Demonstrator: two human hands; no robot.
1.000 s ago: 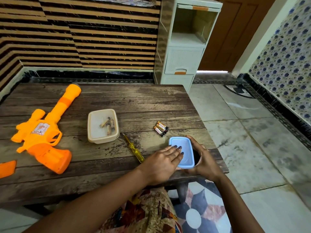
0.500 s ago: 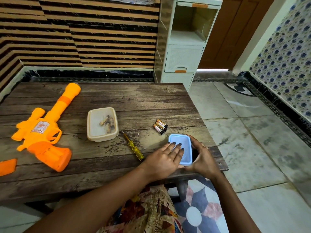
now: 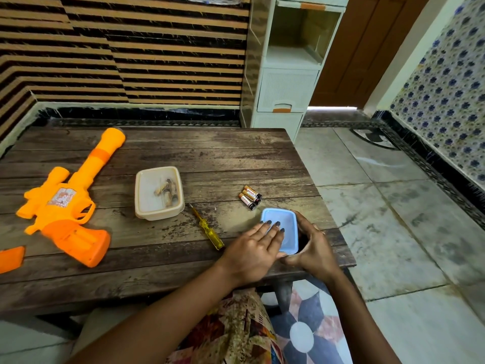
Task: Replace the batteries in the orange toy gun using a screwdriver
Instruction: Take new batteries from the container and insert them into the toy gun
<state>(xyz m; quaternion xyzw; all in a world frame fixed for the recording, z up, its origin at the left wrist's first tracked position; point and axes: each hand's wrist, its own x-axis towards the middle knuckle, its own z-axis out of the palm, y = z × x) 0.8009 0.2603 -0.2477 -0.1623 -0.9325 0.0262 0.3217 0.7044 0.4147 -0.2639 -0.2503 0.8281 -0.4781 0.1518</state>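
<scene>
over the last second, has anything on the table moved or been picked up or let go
Nothing visibly changed. The left hand lies flat on top of the blue box, as it did before, and the right hand stays curled round its side. The orange toy gun, the screwdriver, the batteries and the cream tub lie where they were.

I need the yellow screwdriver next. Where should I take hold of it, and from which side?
Take the yellow screwdriver by its thick handle, the end nearest you, pinching across it from above. It lies flat on the table, thin tip pointing away toward the cream box, handle end beside the left hand.
</scene>
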